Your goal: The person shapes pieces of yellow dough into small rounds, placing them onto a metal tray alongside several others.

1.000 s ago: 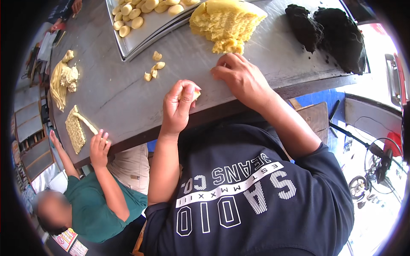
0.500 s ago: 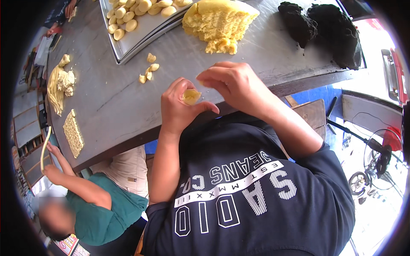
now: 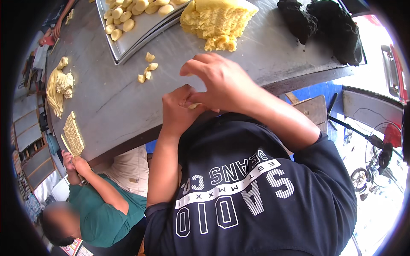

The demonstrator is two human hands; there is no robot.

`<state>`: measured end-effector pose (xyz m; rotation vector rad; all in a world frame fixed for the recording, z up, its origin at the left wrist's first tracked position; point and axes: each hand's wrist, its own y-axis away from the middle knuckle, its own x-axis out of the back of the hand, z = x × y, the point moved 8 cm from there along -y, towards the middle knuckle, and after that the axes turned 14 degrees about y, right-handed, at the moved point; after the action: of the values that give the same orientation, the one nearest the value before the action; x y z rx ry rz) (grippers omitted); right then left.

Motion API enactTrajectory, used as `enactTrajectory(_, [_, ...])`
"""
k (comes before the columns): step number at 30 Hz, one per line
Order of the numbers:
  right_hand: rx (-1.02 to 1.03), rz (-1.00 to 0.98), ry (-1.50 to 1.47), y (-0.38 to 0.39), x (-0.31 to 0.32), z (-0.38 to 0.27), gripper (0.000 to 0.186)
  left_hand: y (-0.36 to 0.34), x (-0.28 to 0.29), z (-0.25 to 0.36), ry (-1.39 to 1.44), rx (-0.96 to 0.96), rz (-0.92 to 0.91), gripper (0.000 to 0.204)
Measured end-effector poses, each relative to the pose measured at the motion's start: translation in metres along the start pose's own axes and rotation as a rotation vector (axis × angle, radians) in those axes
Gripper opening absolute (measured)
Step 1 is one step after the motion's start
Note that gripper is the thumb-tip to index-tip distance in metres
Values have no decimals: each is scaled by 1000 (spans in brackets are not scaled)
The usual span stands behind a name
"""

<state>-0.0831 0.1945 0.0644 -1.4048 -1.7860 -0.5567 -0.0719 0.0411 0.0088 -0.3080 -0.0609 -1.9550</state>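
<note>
My left hand (image 3: pixel 176 112), closed around a small piece of pale yellow dough (image 3: pixel 193 106), is just beyond the near table edge. In the earlier frame this dough showed as a hollow cup; now most of it is hidden by my hands. Over it arches my right hand (image 3: pixel 224 81), its thumb down at the dough and its curled fingers lifted apart from the thumb. Several small dough bits (image 3: pixel 148 72) lie on the table ahead of my left hand. Further off sits a large crumbly yellow mass (image 3: pixel 218 21).
A metal tray (image 3: pixel 117 53) of round dough pieces stands at the far left. Black dough-like lumps (image 3: pixel 335 32) lie at the far right. Left on the table (image 3: pixel 111 98) are a dough heap (image 3: pixel 60 87) and a textured slab (image 3: pixel 74 134), beside a co-worker in green (image 3: pixel 106 213).
My right hand has moved left and down onto the dough in my left hand, covering its opening. The co-worker has brought a raised pale strip down beside the textured slab.
</note>
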Motion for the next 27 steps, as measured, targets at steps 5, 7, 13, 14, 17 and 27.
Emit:
enactTrajectory(5, [127,340,602,-10,27,37,21,-6,1,5,69,-110,-77,48])
enactTrajectory(7, [190,358,748,-17,20,44,12,-7,-3,5,99,-126,-129,45])
enactTrajectory(13, [110,166,408,0,24,60,12,6,22,-20,587,63,70,36])
enactTrajectory(14, [107,165,412,2,21,60,12,6,28,-11,546,-6,58,40])
enactTrajectory(17, [-13,317,439,22,17,54,13,19,51,-25,544,86,99,43])
enactTrajectory(27, [166,243,525,-21,2,34,10,5,55,-25,622,26,115,54])
